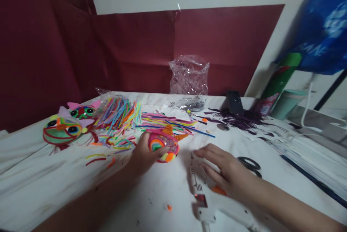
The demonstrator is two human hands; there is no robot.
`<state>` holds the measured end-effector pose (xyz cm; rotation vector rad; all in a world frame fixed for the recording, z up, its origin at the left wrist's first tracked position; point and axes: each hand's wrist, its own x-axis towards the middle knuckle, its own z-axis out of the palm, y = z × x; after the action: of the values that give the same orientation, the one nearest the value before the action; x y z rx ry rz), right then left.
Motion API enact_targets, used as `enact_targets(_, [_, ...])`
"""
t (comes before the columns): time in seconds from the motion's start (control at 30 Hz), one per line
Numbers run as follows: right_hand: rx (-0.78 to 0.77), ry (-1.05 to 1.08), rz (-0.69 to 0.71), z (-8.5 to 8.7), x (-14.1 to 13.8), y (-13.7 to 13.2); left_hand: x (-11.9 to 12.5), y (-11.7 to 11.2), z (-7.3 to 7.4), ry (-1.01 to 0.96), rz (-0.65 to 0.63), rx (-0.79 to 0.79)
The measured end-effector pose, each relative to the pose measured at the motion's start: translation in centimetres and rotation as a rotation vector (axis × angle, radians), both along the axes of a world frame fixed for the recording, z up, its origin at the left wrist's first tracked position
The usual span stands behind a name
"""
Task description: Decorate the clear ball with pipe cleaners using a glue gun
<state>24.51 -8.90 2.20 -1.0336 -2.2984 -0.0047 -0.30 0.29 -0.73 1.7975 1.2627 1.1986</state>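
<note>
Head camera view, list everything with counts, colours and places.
Held craft figure: 1, multicoloured, centre
Other craft figures: 2, multicoloured, left
Glue gun: 1, mostly white, front centre
Loose pipe cleaners: many, mixed colours, mid-table
Bagged pipe cleaners: one bundle, mixed colours, rear left
Plastic bag: 1, clear, rear centre
Strips: one heap, dark purple, rear right
Rectangular block: 1, black, by strips
Scissors: 1 pair, black handles, right
Scraps: several, orange, scattered
Container: 1, pale green, rear right
Package: 1, mainly green, beside container
Printed bag: 1, blue, upper right
Backing paper: several sheets, maroon, behind
Tabletop: 1, marbled white, below
Left hand: 1, bare, holding figure
Right hand: 1, bare, by glue gun
</note>
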Motion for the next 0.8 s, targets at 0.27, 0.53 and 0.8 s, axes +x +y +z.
enact_targets(0.27, [0.025, 0.115, -0.039, -1.8, -5.1, 3.4, 0.1, 0.2, -1.1, -0.011, -0.015, 0.094])
enact_targets(0.53, [0.033, 0.186, -0.036, -2.2, -5.4, 3.6, 0.1, 0.1, -1.3, 0.006, 0.001, 0.09])
enact_targets(0.8, [0.112, -0.014, -0.059, -1.9, -5.6, 4.0, 0.4, -0.1, -1.4, -0.034, 0.026, 0.133])
